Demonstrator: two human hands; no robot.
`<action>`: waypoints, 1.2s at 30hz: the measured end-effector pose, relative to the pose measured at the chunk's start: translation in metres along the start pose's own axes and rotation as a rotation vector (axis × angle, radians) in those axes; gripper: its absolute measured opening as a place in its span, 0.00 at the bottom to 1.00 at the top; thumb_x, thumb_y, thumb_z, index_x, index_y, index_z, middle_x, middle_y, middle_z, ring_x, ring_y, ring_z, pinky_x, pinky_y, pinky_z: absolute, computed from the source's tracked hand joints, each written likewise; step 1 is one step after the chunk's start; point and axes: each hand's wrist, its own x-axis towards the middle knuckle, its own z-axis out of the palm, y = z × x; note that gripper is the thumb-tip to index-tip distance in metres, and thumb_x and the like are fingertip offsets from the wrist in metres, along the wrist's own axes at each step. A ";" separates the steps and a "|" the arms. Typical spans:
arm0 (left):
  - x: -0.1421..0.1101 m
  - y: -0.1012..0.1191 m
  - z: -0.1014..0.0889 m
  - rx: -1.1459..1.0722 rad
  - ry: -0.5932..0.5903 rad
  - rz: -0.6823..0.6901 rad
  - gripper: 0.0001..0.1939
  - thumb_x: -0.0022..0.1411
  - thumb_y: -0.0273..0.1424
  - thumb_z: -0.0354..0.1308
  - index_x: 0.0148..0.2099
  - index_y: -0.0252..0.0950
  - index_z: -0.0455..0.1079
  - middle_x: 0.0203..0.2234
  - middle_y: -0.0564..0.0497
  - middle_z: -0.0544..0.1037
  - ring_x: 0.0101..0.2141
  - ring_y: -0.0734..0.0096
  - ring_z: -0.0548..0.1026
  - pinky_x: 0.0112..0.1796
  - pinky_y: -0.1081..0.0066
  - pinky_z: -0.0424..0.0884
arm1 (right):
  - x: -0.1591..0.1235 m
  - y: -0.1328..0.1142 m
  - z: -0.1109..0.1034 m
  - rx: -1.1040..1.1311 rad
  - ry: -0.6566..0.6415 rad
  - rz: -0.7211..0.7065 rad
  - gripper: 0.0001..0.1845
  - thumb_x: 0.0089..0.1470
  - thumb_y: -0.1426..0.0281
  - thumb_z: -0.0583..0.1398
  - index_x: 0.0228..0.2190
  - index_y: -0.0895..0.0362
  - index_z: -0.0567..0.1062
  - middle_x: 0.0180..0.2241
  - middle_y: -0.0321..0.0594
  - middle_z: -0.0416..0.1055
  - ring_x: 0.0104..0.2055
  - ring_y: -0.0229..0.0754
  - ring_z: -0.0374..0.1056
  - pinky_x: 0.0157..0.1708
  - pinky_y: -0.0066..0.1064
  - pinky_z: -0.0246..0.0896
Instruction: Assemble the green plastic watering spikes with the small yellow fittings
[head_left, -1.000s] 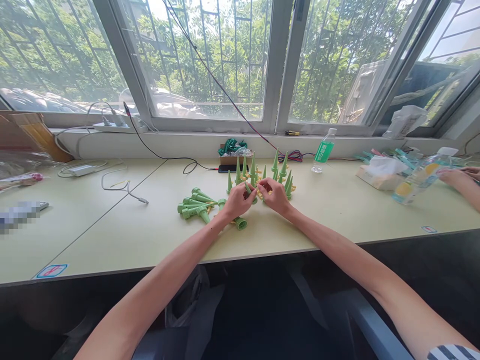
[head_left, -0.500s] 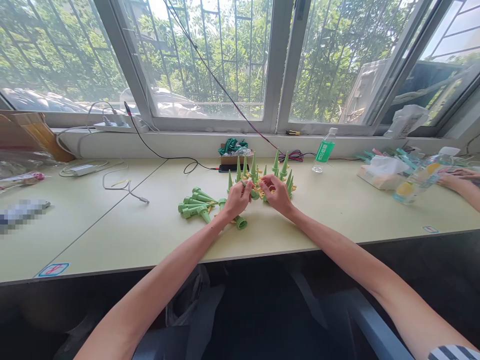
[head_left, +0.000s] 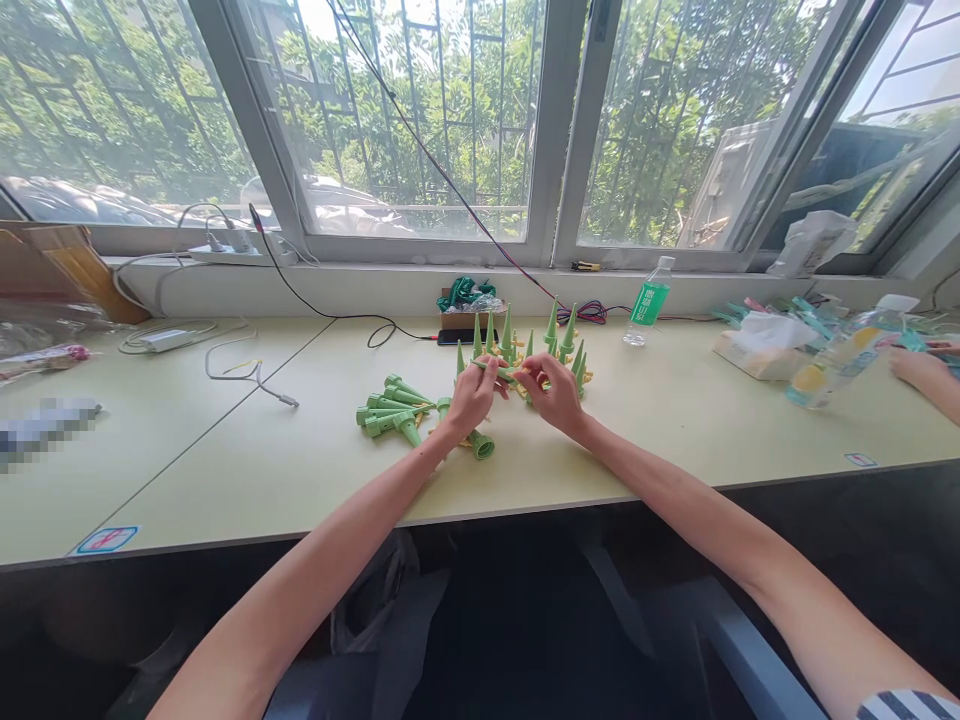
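My left hand (head_left: 471,398) is closed round a green plastic cone spike (head_left: 496,371), held sideways above the table (head_left: 300,470). My right hand (head_left: 552,392) pinches at the spike's right end, fingers together on a small yellow part I can barely make out. Behind both hands stands a cluster of upright green spikes (head_left: 525,340) with yellow bits among them. To the left lies a pile of green spikes on their sides (head_left: 390,408). One more spike lies just under my left wrist (head_left: 481,445).
A phone and a small box with green wrapping (head_left: 463,308) sit behind the cluster. A green-labelled bottle (head_left: 646,300) stands to the right. Cables and a charger (head_left: 161,340) lie left. At far right another person's hand (head_left: 919,368) works near a tissue pack (head_left: 757,340) and bottle.
Both hands have lifted slightly and the spike in my left hand has turned from tilted to lying sideways between them. The other person's hand at right has drawn back toward the edge.
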 end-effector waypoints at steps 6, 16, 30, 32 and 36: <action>0.001 0.005 0.001 -0.065 -0.003 -0.006 0.23 0.67 0.50 0.48 0.40 0.35 0.69 0.28 0.49 0.76 0.26 0.70 0.77 0.30 0.68 0.75 | -0.002 0.002 0.001 -0.025 -0.008 -0.046 0.13 0.61 0.57 0.58 0.33 0.53 0.68 0.29 0.37 0.68 0.27 0.37 0.64 0.28 0.30 0.63; 0.001 0.012 0.002 -0.147 0.002 -0.014 0.22 0.65 0.49 0.50 0.37 0.34 0.70 0.31 0.47 0.76 0.30 0.67 0.77 0.28 0.68 0.76 | -0.001 -0.002 -0.001 -0.036 -0.048 -0.096 0.12 0.61 0.58 0.58 0.33 0.54 0.69 0.30 0.36 0.67 0.25 0.35 0.61 0.28 0.30 0.62; 0.000 0.014 0.003 -0.264 -0.009 -0.066 0.18 0.59 0.44 0.61 0.34 0.32 0.70 0.28 0.50 0.72 0.26 0.73 0.73 0.28 0.71 0.74 | -0.001 -0.004 -0.001 -0.074 0.003 -0.269 0.09 0.62 0.63 0.58 0.32 0.54 0.68 0.27 0.34 0.66 0.23 0.33 0.59 0.24 0.26 0.57; -0.001 0.014 0.002 -0.269 -0.015 -0.070 0.17 0.57 0.43 0.63 0.33 0.32 0.70 0.29 0.50 0.71 0.26 0.74 0.72 0.27 0.71 0.74 | -0.002 -0.004 -0.001 -0.086 -0.006 -0.276 0.09 0.62 0.63 0.58 0.32 0.54 0.68 0.27 0.34 0.66 0.23 0.33 0.59 0.24 0.26 0.57; -0.001 0.013 0.001 -0.294 -0.038 -0.107 0.15 0.56 0.41 0.64 0.34 0.32 0.71 0.28 0.50 0.72 0.26 0.74 0.72 0.27 0.71 0.73 | -0.002 -0.003 -0.001 -0.078 -0.021 -0.331 0.08 0.63 0.64 0.58 0.32 0.54 0.68 0.26 0.33 0.65 0.22 0.32 0.57 0.24 0.25 0.56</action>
